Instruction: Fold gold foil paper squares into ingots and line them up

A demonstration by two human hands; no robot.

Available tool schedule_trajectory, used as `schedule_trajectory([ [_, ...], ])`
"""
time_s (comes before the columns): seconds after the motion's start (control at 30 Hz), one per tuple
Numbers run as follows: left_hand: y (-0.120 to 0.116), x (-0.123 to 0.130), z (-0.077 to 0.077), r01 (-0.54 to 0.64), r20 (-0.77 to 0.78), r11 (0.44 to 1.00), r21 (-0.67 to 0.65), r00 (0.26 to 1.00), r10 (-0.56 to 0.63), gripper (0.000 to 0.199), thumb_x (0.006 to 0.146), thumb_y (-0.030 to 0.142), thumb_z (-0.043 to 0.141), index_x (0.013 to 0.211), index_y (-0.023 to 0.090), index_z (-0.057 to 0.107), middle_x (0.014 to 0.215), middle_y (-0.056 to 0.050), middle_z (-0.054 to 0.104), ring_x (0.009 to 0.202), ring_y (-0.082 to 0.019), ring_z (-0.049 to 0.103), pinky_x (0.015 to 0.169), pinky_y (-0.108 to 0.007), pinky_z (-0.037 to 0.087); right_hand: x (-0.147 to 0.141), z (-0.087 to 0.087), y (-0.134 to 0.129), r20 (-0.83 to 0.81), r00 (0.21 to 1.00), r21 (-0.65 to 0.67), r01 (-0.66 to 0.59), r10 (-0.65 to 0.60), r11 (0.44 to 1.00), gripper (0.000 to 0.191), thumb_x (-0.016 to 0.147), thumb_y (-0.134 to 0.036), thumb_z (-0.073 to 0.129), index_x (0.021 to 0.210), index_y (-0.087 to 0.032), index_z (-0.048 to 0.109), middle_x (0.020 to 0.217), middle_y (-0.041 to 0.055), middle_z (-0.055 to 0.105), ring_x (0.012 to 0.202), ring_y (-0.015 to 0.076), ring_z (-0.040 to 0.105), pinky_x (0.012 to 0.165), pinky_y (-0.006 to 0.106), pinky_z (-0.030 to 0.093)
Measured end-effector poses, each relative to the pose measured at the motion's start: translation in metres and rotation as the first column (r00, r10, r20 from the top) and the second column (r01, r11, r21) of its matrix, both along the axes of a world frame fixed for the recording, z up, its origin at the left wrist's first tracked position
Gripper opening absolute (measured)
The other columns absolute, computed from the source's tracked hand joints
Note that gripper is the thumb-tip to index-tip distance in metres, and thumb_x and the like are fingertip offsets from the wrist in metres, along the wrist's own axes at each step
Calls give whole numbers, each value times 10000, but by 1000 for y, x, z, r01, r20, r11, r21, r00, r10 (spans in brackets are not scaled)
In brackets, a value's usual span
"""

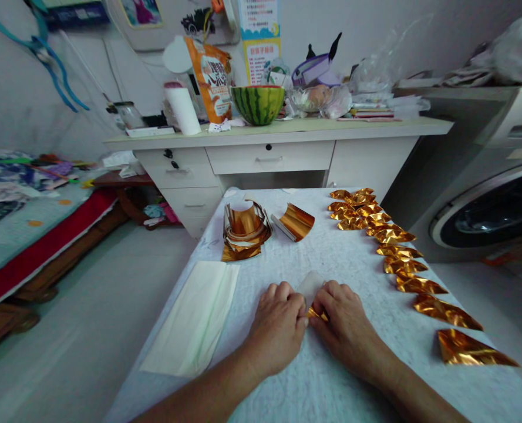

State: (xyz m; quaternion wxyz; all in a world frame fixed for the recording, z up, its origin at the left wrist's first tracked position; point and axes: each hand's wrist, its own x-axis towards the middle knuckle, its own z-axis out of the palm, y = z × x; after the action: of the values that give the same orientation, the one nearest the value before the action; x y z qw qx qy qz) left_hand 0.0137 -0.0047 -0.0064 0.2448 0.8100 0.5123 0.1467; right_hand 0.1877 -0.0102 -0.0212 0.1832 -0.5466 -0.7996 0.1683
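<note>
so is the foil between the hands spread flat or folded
Partly folded: the foil shows pale at its far end and gold at the near end.

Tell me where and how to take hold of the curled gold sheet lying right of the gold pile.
Pinch the curled gold sheet by its pale near-left edge, probably best from the near side. The sheet bows like a trough, and that edge appears to lift off the cloth, offering a lip. Coming from the left looks tighter: the gold pile stands close there.

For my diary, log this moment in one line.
left hand: holding pale-backed gold foil; right hand: same foil; rightward: folded gold-foil pieces
</note>
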Motion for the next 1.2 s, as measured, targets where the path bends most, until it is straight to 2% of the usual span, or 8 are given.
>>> schedule_trajectory([
  [0.23,1,-1,1,1,-2,1000,-8,1000,-1,67,824,170,550,817,221,506,953,-6,507,946,-211,444,848,-359,365,0,1,1,-2,1000,-6,2,-2,1000,33,863,-208,584,877,-227,561,925,47,546,856,225,474,748,352,351],
  [0.5,1,-1,0,8,-2,1000,-8,1000,-8,82,812,152,550,827,221,508,962,-10,505,954,-214,445,843,-353,360,6,4,6,-5,999,-74,-38,38,997,421,781,-19,549,1107,-286,551,1008,34,559,916,222,493,774,337,361],
  [0.7,1,-2,-1,13,20,1000,0,1000,-13,94,806,148,566,825,222,510,965,-13,511,949,-218,454,845,-363,363,8,9,7,-39,998,-123,-51,46,991,475,803,12,476,1159,-293,554,1026,45,576,948,223,511,825,363,385],
  [0.87,2,-3,-1,13,42,1000,7,999,-13,99,803,135,558,823,221,514,959,-14,514,952,-217,455,843,-359,365,13,14,4,-136,987,-121,-99,82,988,481,794,14,428,1156,-281,543,1031,44,579,937,207,511,841,367,400],
  [1.0,2,-3,-2,3,80,1000,15,997,-5,108,787,133,568,813,219,508,945,-13,519,958,-216,457,848,-353,363,20,16,3,-364,930,-178,-124,52,976,435,689,-3,444,1047,-237,523,960,24,570,897,189,527,798,334,432],
  [1.1,1,-3,-3,-20,110,1000,8,994,19,134,771,139,583,845,220,506,945,-12,528,954,-218,455,851,-355,363,25,12,8,-511,854,-206,-9,-100,979,273,722,-72,427,938,-220,506,833,8,551,771,175,534,689,301,454],
  [1.13,1,-3,-3,-31,121,999,5,992,30,150,766,140,586,864,220,506,953,-12,530,958,-219,454,858,-358,362,26,10,11,-508,849,-176,59,-142,983,206,765,-107,423,915,-217,511,811,11,550,750,178,533,676,306,454],
  [1.2,1,-2,-3,-57,144,998,5,988,56,190,760,145,594,911,220,507,990,-18,529,981,-223,451,885,-366,360,28,4,16,-404,893,-52,194,-198,980,112,840,-193,451,891,-207,550,840,39,573,794,202,541,732,345,450],
])
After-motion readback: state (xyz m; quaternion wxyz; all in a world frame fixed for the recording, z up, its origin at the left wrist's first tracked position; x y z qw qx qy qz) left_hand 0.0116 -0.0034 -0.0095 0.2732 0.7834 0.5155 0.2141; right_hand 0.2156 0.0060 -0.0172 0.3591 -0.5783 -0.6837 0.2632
